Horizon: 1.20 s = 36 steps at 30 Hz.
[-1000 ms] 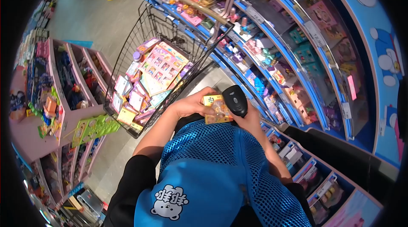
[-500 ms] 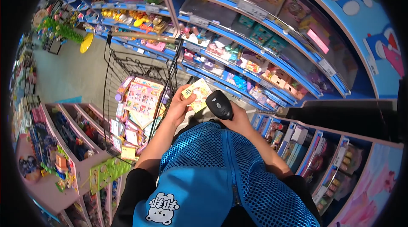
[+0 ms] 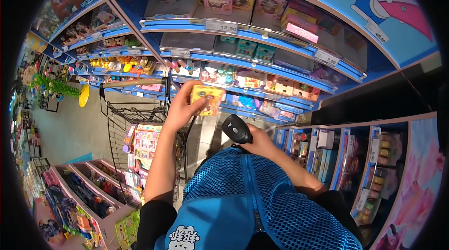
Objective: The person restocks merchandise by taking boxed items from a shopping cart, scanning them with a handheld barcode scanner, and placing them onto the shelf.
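Note:
My left hand is raised toward the shelf front, thumb and fingers closed on a small yellow box with printed pictures. Lower and to the right, my right hand grips a black handheld barcode scanner, whose rounded head points up and left. The scanner and the box are apart. Most of the scanner's handle is hidden inside my right hand. Left of my left forearm stands a black wire shopping cart holding colourful boxed goods.
A blue shelf unit with toys, boxes and price tags curves across the front. Another toy shelf stands close on my right, and a low pink display at lower left. Grey floor shows beyond the cart.
My left hand has lifted the yellow box up and away from the scanner, toward the shelves. The scanner stays in my right hand, slightly lower. The view has shifted upward and to the right.

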### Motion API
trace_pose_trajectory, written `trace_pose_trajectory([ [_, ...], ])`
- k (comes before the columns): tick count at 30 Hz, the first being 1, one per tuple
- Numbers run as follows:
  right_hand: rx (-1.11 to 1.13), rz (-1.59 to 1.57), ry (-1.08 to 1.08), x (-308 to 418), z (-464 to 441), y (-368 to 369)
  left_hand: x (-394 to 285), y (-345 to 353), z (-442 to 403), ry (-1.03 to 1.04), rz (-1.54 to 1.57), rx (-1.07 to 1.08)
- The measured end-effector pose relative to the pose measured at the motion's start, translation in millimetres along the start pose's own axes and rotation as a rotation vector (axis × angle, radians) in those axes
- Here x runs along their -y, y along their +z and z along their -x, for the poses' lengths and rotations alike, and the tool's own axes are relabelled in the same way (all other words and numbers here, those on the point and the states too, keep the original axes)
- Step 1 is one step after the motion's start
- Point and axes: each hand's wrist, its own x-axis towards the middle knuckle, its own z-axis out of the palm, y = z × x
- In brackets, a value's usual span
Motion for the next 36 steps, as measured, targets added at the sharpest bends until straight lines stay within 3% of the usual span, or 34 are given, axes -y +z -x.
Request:
trace_pose_trajectory([
  [3, -0.024, 0.011, 0.0, -5.2, 6.4, -8.3, -35.2, 22.4, -22.5, 0.023, -0.3, 0.263],
  [6, -0.051, 0.001, -0.009, -9.0, 14.6, -17.5, -50.4, 53.5, -54.1, 0.19, -0.258, 0.378],
  [9, -0.073, 0.001, 0.009, -13.7, 22.3, -28.0, -69.2, 78.0, -87.6, 0.025, -0.127, 0.529],
  [20, -0.166, 0.018, 0.037, -33.6, 45.7, -57.2, -97.1, 162.8, -161.4, 0.027, 0.146, 0.526],
  [29, -0.171, 0.0, 0.083, -50.2, 52.3, -60.8, -145.5, 155.0, -208.8, 0.183, -0.26, 0.38],
  [36, -0.207, -0.047, 0.018, -52.5, 50.3, -67.2, -186.3, 152.5, -235.3, 0.092, -0.595, 0.29],
])
